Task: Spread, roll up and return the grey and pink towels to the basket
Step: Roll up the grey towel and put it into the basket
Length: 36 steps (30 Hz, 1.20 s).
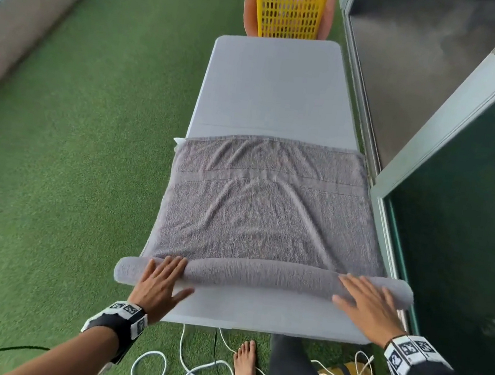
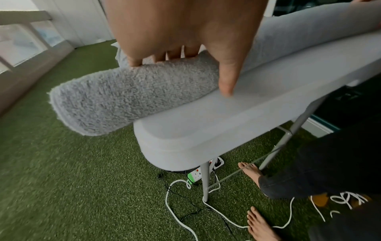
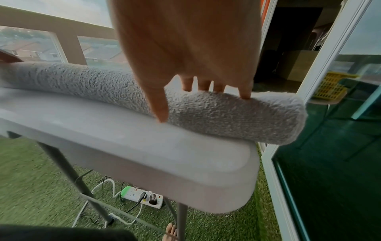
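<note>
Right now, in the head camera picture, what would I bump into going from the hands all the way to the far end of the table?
Rolled part of the grey towel under both hands → its flat, still-unrolled part → bare table → yellow basket.

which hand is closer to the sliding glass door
Right. The right hand rests on the rolled grey terry towel's end beside the sliding glass door; the left hand rests on the opposite end.

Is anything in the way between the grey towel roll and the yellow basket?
Nothing visible blocks it. Ahead of the grey towel lies only its own flat part, then bare table. The yellow basket stands past the table's far end.
</note>
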Each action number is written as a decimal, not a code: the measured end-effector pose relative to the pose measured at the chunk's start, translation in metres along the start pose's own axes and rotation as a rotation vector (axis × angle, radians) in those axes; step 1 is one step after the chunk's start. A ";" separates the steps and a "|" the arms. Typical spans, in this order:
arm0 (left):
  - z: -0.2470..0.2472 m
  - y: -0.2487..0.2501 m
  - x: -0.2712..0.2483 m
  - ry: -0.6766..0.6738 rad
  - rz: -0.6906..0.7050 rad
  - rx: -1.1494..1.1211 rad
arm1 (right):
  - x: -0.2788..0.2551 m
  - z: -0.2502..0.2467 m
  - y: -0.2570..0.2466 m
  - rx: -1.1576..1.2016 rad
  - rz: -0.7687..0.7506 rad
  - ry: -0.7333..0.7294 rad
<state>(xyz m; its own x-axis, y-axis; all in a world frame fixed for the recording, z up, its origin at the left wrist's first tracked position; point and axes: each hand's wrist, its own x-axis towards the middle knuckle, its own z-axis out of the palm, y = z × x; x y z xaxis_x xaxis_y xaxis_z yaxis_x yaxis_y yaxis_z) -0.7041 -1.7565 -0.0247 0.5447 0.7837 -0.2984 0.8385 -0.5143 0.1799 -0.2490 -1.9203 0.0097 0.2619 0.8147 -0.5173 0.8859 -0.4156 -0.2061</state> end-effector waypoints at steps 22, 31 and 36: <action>0.002 0.003 -0.002 -0.137 -0.023 0.061 | -0.004 0.004 -0.006 -0.100 0.029 -0.046; -0.026 0.014 0.015 -0.063 0.030 0.119 | 0.013 -0.032 0.003 -0.133 0.033 -0.064; -0.028 0.012 0.030 -0.047 -0.030 -0.025 | 0.024 -0.023 0.001 -0.037 0.067 0.007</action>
<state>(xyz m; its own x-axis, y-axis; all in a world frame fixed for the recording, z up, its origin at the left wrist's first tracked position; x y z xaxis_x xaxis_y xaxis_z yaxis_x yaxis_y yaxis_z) -0.6776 -1.7296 -0.0055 0.5184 0.7811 -0.3480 0.8549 -0.4814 0.1931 -0.2327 -1.8916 0.0163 0.3241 0.7885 -0.5228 0.8797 -0.4545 -0.1401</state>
